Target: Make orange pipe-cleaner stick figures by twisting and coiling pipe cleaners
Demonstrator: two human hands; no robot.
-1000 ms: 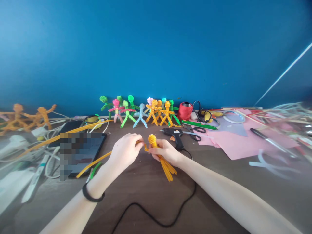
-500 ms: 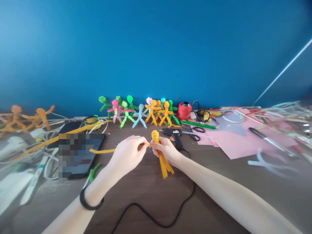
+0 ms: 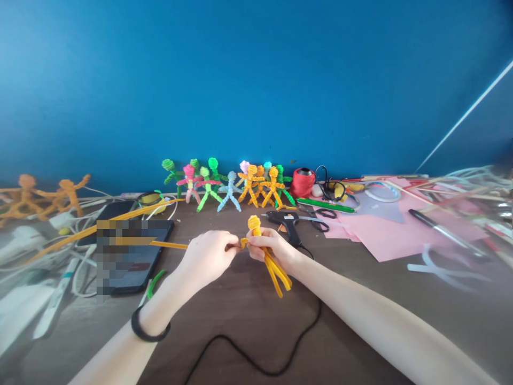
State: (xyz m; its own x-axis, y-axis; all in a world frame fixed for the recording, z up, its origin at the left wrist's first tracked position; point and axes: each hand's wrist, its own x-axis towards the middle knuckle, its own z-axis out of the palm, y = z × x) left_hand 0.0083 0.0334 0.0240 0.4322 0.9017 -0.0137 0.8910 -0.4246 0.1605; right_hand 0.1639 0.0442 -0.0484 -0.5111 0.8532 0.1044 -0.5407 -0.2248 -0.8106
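Observation:
Between the fingers of my right hand [image 3: 274, 246] is an orange pipe-cleaner figure [image 3: 254, 224], its coiled round head pointing up. Loose straight pipe-cleaner ends [image 3: 277, 272] hang down below that hand. My left hand [image 3: 212, 252], with a black band on the wrist, pinches an orange pipe cleaner [image 3: 170, 244] that runs out to the left. A short coiled stretch of orange shows between the two hands, just left of the figure's head. The fingertips partly hide where it joins the figure.
Several finished pipe-cleaner figures [image 3: 204, 187] stand along the blue wall. Behind my right hand lies a black glue gun [image 3: 289, 222], its cord [image 3: 240, 355] curving across the table. A phone [image 3: 140, 262] and orange pipe cleaners [image 3: 132, 215] are at left; pink paper [image 3: 385, 235] lies at right.
My left hand has shifted slightly left, and more coiled orange shows between the hands. The figure's hanging ends have swung a little to the right.

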